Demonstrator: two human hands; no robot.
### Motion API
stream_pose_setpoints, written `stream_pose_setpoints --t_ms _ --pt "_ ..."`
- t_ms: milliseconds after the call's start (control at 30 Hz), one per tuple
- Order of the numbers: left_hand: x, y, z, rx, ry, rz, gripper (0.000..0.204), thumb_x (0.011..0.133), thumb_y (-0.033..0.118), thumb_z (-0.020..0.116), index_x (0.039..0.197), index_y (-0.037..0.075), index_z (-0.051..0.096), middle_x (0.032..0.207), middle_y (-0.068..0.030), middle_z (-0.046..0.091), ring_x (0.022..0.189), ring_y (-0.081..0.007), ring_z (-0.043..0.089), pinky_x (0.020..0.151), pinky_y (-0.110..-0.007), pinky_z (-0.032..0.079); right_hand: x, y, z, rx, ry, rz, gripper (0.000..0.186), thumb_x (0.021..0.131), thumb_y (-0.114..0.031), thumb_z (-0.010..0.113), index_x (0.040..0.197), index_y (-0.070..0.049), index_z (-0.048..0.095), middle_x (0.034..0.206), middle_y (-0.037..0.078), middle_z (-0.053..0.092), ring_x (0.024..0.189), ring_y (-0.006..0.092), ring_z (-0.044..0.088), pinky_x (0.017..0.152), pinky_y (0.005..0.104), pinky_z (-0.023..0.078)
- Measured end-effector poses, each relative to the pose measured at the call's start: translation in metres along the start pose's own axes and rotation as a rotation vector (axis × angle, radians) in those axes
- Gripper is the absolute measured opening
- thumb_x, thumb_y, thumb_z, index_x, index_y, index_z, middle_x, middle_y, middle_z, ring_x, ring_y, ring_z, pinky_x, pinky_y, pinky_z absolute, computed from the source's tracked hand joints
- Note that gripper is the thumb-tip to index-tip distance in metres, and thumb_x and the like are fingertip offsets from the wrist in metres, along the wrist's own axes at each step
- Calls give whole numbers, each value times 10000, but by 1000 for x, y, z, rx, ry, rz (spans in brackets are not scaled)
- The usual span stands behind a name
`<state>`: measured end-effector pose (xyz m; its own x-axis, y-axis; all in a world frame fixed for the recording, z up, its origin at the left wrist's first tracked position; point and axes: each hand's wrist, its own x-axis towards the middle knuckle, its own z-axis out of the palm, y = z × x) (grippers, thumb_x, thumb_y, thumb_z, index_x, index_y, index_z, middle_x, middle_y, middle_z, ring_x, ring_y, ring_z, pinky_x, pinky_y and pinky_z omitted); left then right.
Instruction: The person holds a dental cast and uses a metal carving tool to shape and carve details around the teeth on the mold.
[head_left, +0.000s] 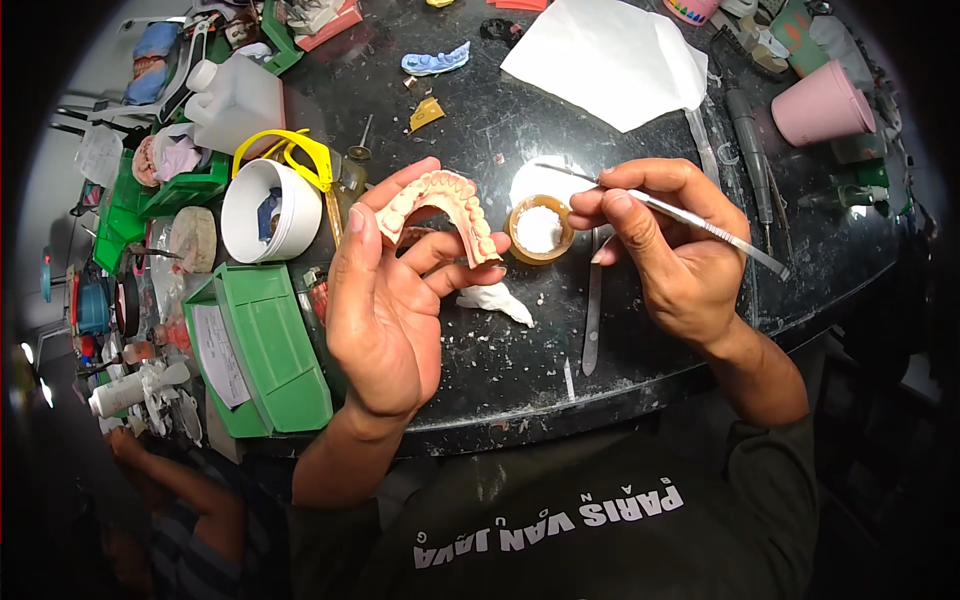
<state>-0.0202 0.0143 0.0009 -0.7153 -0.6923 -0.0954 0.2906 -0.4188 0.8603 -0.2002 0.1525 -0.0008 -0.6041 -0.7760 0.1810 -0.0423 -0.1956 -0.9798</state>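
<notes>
At the far left, a green plastic bin with a white label (275,350) lies on the black, speckled tabletop (640,325); a round white plastic tub (300,228) is just beyond it. Next comes my left hand (385,325), palm up and half curled, its fingers wrapped under and behind a pinkish, horseshoe-shaped dental cast with a row of teeth (472,225). The cast is held above the table, my thumb at its left end. Beneath it lies a crumpled white lump (497,302). Just right of the cast is a small amber round cup (538,259) of white powder, then a flat metal spatula (592,325) lying lengthwise. My right hand (690,270) has thumb and fingertips pinched closed on a slim silver metal instrument (712,228), one end pointing left, apart from the cast. Farther right stands a pink cup (823,103).
</notes>
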Motion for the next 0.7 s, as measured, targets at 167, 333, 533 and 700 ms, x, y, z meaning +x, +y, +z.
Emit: stream_pose_setpoints --t_ms 167,333,533,700 --pt "2 -7 7 129 19 60 617 1130 412 270 1449 -84 456 1271 -264 642 1019 -279 722 956 -453 591 1 12 -10 -179 -72 -186 97 1004 -78 701 979 8 664 782 50 716 691 74 672 584 198 492" --pt "0 -3 12 229 11 5 605 1135 400 282 1438 -92 460 1257 -238 646 1018 -254 723 951 -441 591 1 14 -3 -240 -27 -205 118 1006 -79 699 923 -12 650 709 19 658 630 51 609 548 205 442" --pt "-1 -2 13 266 10 -33 611 1134 415 296 1436 -90 462 1251 -210 646 1011 -275 728 851 -386 601 -3 12 -5 -291 -71 -108 139 1057 -125 625 972 -23 588 771 40 635 667 86 605 612 231 498" --pt "-1 -1 14 280 2 -56 615 1133 422 305 1439 -90 457 1232 -200 645 1023 -299 732 801 -370 611 -2 12 -4 -274 -73 -101 136 1060 -125 620 974 -23 593 767 40 634 671 85 603 615 228 494"
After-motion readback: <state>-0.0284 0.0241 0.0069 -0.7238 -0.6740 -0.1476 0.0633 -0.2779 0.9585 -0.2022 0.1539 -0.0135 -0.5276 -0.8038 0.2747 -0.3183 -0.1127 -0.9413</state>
